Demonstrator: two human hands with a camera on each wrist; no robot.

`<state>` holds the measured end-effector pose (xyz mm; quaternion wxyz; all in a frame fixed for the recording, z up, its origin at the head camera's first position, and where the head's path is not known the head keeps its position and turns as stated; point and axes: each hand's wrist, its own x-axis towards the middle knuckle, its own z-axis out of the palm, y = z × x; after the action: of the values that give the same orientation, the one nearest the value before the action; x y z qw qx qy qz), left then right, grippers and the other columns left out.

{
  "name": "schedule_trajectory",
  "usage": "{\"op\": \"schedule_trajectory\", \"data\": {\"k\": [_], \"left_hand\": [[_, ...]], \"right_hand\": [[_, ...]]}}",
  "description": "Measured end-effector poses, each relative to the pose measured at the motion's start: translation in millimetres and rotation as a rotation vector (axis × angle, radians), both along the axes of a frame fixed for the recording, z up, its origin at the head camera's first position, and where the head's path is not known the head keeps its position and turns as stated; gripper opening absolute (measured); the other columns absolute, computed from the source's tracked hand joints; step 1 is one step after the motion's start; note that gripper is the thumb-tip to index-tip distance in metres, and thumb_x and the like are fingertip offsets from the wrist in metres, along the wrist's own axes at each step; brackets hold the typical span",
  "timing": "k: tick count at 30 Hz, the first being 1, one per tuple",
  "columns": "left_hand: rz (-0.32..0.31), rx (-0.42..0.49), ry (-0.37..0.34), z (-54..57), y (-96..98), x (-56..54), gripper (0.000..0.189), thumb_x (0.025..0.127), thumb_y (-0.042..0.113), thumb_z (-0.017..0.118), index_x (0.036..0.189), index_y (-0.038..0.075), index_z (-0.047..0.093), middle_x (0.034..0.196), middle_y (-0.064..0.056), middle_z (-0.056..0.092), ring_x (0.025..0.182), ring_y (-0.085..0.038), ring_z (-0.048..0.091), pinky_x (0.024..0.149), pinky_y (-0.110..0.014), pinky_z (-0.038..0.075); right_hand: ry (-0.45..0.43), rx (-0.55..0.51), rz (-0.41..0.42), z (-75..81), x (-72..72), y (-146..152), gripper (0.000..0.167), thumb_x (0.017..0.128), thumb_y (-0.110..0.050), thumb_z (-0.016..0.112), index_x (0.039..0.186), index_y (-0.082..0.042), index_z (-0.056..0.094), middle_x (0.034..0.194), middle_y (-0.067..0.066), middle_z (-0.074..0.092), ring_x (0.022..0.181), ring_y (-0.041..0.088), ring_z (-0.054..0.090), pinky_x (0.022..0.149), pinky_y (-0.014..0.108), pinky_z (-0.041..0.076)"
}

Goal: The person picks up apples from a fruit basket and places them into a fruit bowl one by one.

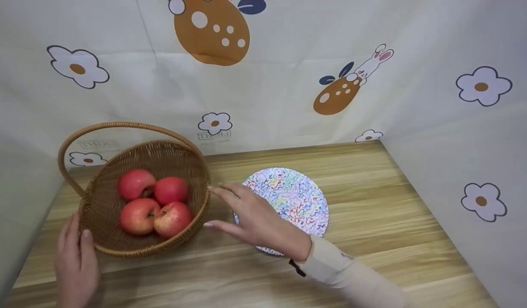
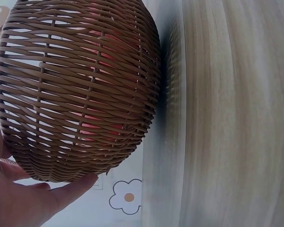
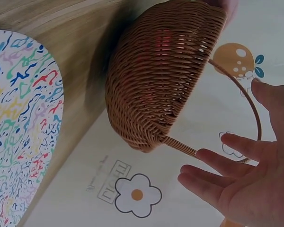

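A brown wicker basket (image 1: 143,252) with a tall arched handle stands at the left of the table. Several red apples (image 1: 137,216) lie inside it. My left hand (image 1: 77,265) holds the basket's left side, with the thumb at the rim and fingers against the outer weave; the left wrist view shows this hand (image 2: 26,201) from below. My right hand (image 1: 257,218) hovers right of the basket, over the edge of a round plate-like disc (image 1: 304,201) with a multicoloured squiggle pattern. In the right wrist view that hand (image 3: 255,175) has spread fingers, apart from the basket (image 3: 146,75).
The wood-grain table (image 1: 374,205) meets a pale printed sheet (image 1: 280,85) with flowers and rabbits, which rises behind it and along both sides. The basket's handle (image 1: 126,125) stands up close to the back sheet.
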<state>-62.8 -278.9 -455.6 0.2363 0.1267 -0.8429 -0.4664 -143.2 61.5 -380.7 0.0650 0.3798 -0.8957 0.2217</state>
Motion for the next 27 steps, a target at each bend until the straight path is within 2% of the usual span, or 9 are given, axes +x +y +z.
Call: {"op": "schedule_trajectory", "data": {"k": [5,8,12,20,27], "left_hand": [[-0.005,0.006,0.049,-4.1,-1.2,-0.4,0.053,0.113,0.012,0.033,0.163,-0.006,0.028,0.166,-0.035,0.027,0.154,-0.047,0.023,0.129,-0.054,0.011],[-0.009,0.012,0.050,-5.4,-2.0,-0.3,0.054,0.113,0.014,0.033,0.164,-0.005,0.027,0.166,-0.034,0.027,0.154,-0.046,0.023,0.129,-0.053,0.011],[-0.012,0.015,0.025,-5.4,-2.1,-0.6,0.055,0.114,0.016,0.032,0.165,-0.002,0.026,0.168,-0.032,0.026,0.155,-0.044,0.022,0.129,-0.054,0.011],[-0.018,0.017,0.041,-6.5,-1.7,-0.5,0.055,0.113,0.015,0.034,0.165,-0.002,0.027,0.168,-0.031,0.025,0.156,-0.044,0.021,0.130,-0.052,0.009],[-0.026,0.001,0.002,-3.9,-2.2,-0.8,0.056,0.113,0.016,0.034,0.165,-0.002,0.024,0.170,-0.030,0.021,0.157,-0.047,0.018,0.128,-0.060,0.010]], "right_hand": [[-0.010,-0.003,0.010,0.8,-1.9,-9,0.072,0.100,-0.055,0.066,0.156,-0.012,0.051,0.152,0.014,0.056,0.141,0.027,0.054,0.115,0.041,0.047],[-0.013,0.001,0.010,1.5,-2.8,-15,0.072,0.100,-0.055,0.066,0.156,-0.013,0.051,0.152,0.013,0.056,0.141,0.027,0.055,0.115,0.040,0.047],[-0.020,-0.002,0.014,2.4,-4.0,-22,0.071,0.100,-0.056,0.065,0.156,-0.013,0.052,0.151,0.013,0.057,0.140,0.027,0.056,0.114,0.039,0.049],[-0.016,-0.023,0.050,2.2,-7.9,-35,0.068,0.101,-0.054,0.066,0.153,-0.012,0.055,0.147,0.012,0.060,0.134,0.024,0.060,0.111,0.033,0.051],[-0.010,0.002,0.068,1.8,-12.2,-48,0.065,0.101,-0.053,0.067,0.151,-0.012,0.057,0.144,0.009,0.062,0.130,0.021,0.062,0.106,0.031,0.053]]}}
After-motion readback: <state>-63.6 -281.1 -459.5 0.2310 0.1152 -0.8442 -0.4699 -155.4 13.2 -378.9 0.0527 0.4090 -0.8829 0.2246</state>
